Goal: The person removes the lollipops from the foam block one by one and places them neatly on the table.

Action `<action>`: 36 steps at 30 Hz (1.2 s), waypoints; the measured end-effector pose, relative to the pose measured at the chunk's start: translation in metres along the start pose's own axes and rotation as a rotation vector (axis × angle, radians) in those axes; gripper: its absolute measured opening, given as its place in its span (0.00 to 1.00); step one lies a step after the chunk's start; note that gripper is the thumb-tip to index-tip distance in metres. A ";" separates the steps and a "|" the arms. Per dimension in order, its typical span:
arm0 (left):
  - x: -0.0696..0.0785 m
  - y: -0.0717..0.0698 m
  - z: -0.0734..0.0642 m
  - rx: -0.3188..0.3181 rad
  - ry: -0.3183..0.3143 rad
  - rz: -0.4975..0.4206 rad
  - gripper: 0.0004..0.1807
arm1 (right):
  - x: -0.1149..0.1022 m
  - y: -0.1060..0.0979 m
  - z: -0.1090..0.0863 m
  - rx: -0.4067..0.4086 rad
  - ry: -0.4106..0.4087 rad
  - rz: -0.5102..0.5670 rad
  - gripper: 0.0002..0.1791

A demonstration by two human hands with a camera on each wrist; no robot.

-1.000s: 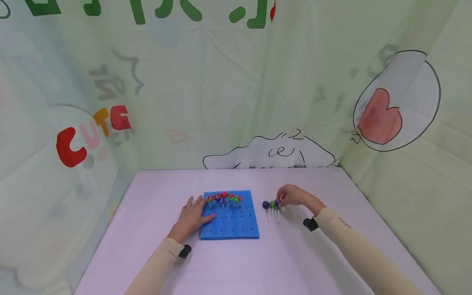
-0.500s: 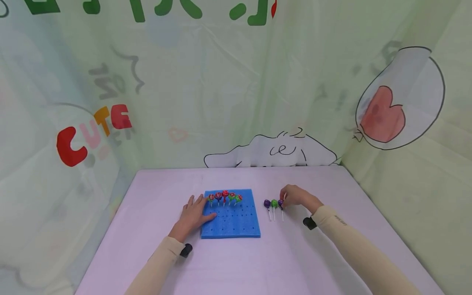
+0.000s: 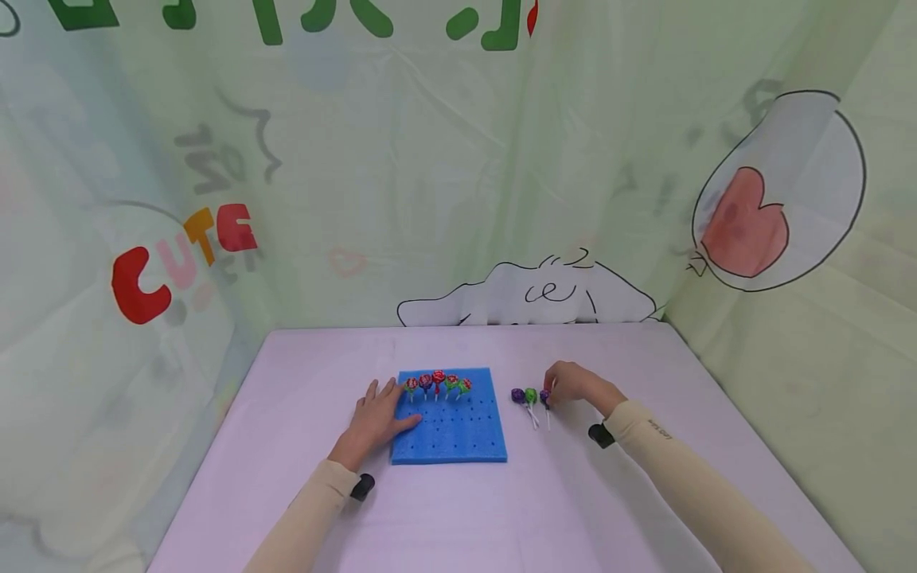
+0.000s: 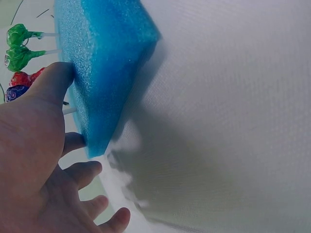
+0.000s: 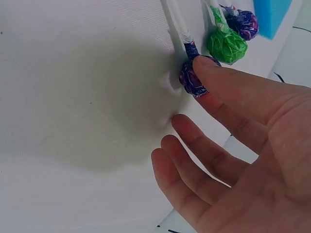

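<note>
My left hand (image 3: 374,419) lies along the left edge of a blue foam board (image 3: 454,438), fingers spread and thumb on its top. Several wrapped lollipops stand upright in holes along the board's far part, among them a red one (image 3: 438,377) and a green one (image 4: 18,35). To the right of the board, my right hand (image 3: 573,383) pinches the head of a purple lollipop (image 5: 189,80) between thumb and index finger, its other fingers loosely bent. Beside it on the table are a green lollipop (image 5: 227,46) and another purple lollipop (image 5: 244,24), their sticks pointing toward me.
The board has rows of small holes nearer to me. A pale lilac cloth covers the table (image 3: 451,517). Printed curtains (image 3: 444,199) hang behind the table and on both sides.
My right hand has moved slightly right with the purple lollipop, away from the green one. The sticks of the other two lollipops have come together. My left hand stays on the board.
</note>
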State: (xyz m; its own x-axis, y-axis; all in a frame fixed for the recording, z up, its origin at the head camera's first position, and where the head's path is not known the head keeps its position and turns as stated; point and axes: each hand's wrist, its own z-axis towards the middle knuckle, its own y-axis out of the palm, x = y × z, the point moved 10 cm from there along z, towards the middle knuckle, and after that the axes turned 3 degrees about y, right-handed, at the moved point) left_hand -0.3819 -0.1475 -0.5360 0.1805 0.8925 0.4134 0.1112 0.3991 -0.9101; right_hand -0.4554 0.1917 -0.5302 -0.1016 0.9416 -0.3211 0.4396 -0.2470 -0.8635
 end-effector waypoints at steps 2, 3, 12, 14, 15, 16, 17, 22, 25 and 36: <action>0.000 -0.001 0.000 0.001 0.001 0.001 0.44 | 0.001 0.000 0.000 0.001 -0.001 -0.001 0.08; 0.000 0.000 0.000 -0.002 -0.002 -0.002 0.44 | 0.002 0.000 0.001 0.002 0.001 0.000 0.09; 0.001 0.001 -0.001 -0.002 -0.005 -0.005 0.44 | -0.004 -0.008 -0.008 0.002 0.003 0.024 0.10; 0.000 0.001 -0.001 -0.002 -0.006 0.003 0.44 | -0.007 -0.010 -0.011 0.007 -0.006 0.025 0.11; 0.000 0.001 -0.001 -0.001 -0.006 0.007 0.44 | -0.008 -0.011 -0.013 0.011 -0.011 0.028 0.11; 0.000 0.001 0.000 -0.001 -0.007 0.010 0.44 | -0.010 -0.012 -0.014 0.014 -0.021 0.029 0.12; 0.000 0.002 0.000 -0.002 -0.008 0.012 0.44 | -0.012 -0.013 -0.016 0.018 -0.033 0.029 0.12; 0.001 0.002 0.000 -0.008 -0.011 0.013 0.45 | -0.022 -0.018 -0.020 0.033 -0.057 0.025 0.14; 0.000 0.002 0.000 -0.010 -0.013 0.011 0.45 | -0.025 -0.018 -0.018 0.032 -0.048 0.026 0.15; 0.001 0.002 0.000 -0.011 -0.016 0.004 0.45 | -0.040 -0.023 -0.019 0.048 -0.087 0.020 0.18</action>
State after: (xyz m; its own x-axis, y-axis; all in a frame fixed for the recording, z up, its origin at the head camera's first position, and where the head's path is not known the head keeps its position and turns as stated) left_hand -0.3819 -0.1462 -0.5373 0.1657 0.8974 0.4090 0.1213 0.3931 -0.9115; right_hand -0.4444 0.1645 -0.4899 -0.1709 0.9135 -0.3692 0.3993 -0.2783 -0.8736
